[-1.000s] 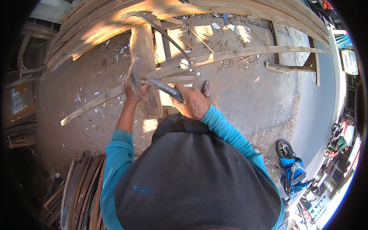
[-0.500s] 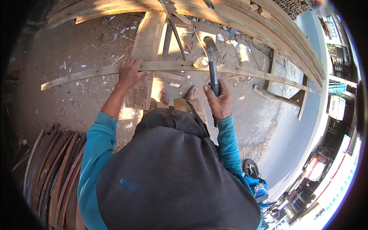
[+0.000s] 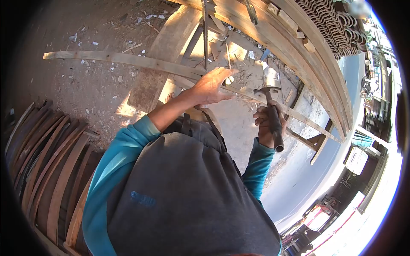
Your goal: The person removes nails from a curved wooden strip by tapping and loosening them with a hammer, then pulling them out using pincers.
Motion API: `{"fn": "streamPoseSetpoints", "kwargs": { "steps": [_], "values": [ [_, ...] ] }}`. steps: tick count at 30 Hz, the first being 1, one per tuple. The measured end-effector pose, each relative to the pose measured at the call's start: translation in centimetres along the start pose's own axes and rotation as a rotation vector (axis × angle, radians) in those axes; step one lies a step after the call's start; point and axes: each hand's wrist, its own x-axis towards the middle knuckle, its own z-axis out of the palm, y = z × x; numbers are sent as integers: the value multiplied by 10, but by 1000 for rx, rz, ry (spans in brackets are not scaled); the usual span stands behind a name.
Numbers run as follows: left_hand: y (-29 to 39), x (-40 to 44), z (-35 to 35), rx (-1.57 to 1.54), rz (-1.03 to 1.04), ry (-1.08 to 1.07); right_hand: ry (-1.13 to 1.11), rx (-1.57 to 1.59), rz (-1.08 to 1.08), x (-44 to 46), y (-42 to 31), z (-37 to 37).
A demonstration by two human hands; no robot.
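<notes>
My right hand is wrapped round the dark handle of a hammer, its head pointing away from me. My left hand has its fingers apart, with nothing seen in it, over the long thin wooden strip. This strip lies across a wide plank and runs on to the right, passing near the hammer. Just beyond my left fingers is a small pale yellowish object, partly covered. A dark curved metal bar stands out over the strip.
Long stacked beams curve across the top right, with small wood blocks on them. Curved wooden pieces lean in a row at the lower left. Stacked ridged pieces stand at the upper right. Wood scraps litter the ground; a road runs at the right.
My left hand has let go of the strip and moved right towards the yellowish object. My right hand, with the hammer, has moved right and the hammer has tilted. The view has turned.
</notes>
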Motion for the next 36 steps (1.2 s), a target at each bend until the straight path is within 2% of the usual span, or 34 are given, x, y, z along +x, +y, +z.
{"fn": "streamPoseSetpoints", "kwargs": {
  "steps": [2,5,6,8,10,12,13,14,16,17,18,22,24,25,26,27,28,30,31,33,34,36],
  "values": [
    [-15,17,21,-98,-60,33,-54,-3,30,4,-1,-3],
    [-14,15,31,-230,-125,81,-36,-274,-43,-3,-18,7],
    [-11,12,30,-268,-136,118,-33,-265,-39,-1,-27,0],
    [-19,9,39,-172,-107,136,-131,-618,89,5,-42,-15],
    [-11,10,40,-271,-171,190,-122,-707,162,12,-52,-21],
    [-13,12,49,-274,-170,254,-237,-1104,-291,25,-50,-29],
    [-16,10,54,-348,-195,285,-230,-1143,-276,26,-61,-23],
    [-18,7,58,-422,-219,320,-255,-1143,-277,32,-58,-28],
    [-15,8,57,-283,-159,393,-271,-767,-472,56,-46,-31],
    [-18,6,58,-384,-195,423,-166,-356,-315,60,-39,-24],
    [-20,3,59,-489,-231,452,-101,-224,-345,70,-32,-20],
    [-19,4,48,-411,-198,385,-142,-175,-389,85,-56,12],
    [-18,-1,44,-370,-208,361,-360,-328,-360,93,-61,26],
    [-12,-7,45,-413,-202,423,-391,-350,-375,95,-59,38],
    [-9,-13,46,-457,-198,487,-513,-416,-343,104,-58,46],
    [-15,-23,43,-479,-284,520,-566,-429,-288,110,-56,59],
    [-21,-27,41,-245,-349,631,-622,-444,-231,112,-52,74],
    [-35,-32,35,220,-418,681,-753,-401,-77,120,-40,101],
    [-46,-36,36,210,-441,722,-755,-445,-95,120,-30,112],
    [-64,-44,44,543,-448,583,-842,-497,-101,127,-13,126],
    [-62,-47,45,528,-486,618,-878,-530,-117,129,-8,133],
    [-58,-49,45,410,-523,553,-957,-566,-119,128,1,150]
  ]
}}
